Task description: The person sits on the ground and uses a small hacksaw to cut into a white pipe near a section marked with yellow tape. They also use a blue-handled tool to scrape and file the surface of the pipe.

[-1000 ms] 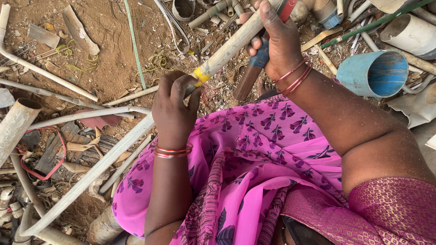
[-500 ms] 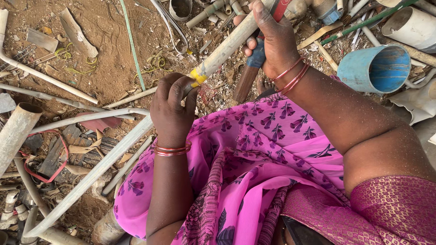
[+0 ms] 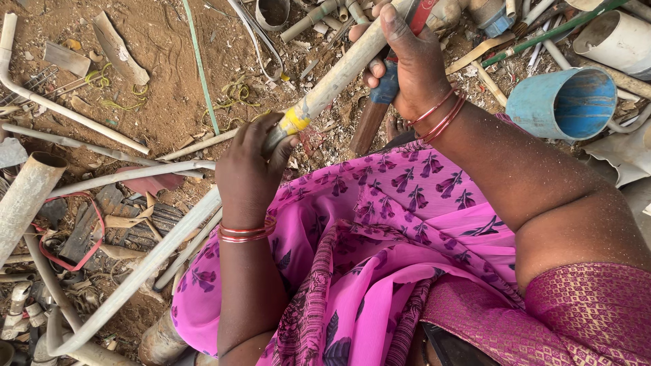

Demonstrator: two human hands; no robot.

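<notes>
Grey plastic pipe runs toward one o'clock, clamped in your left hand at its yellow-banded end; your right hand grips pipe and blue-handled tool. You're mid-working it; steady both next.

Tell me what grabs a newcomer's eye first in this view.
A long dirty white pipe runs slantwise through the upper middle, held near its yellow-banded end by the left hand and farther up by the right hand. Bright pink flowered cloth fills the lower middle. A wide blue pipe piece lies at upper right among scattered scrap pipes on the dirt.
</notes>
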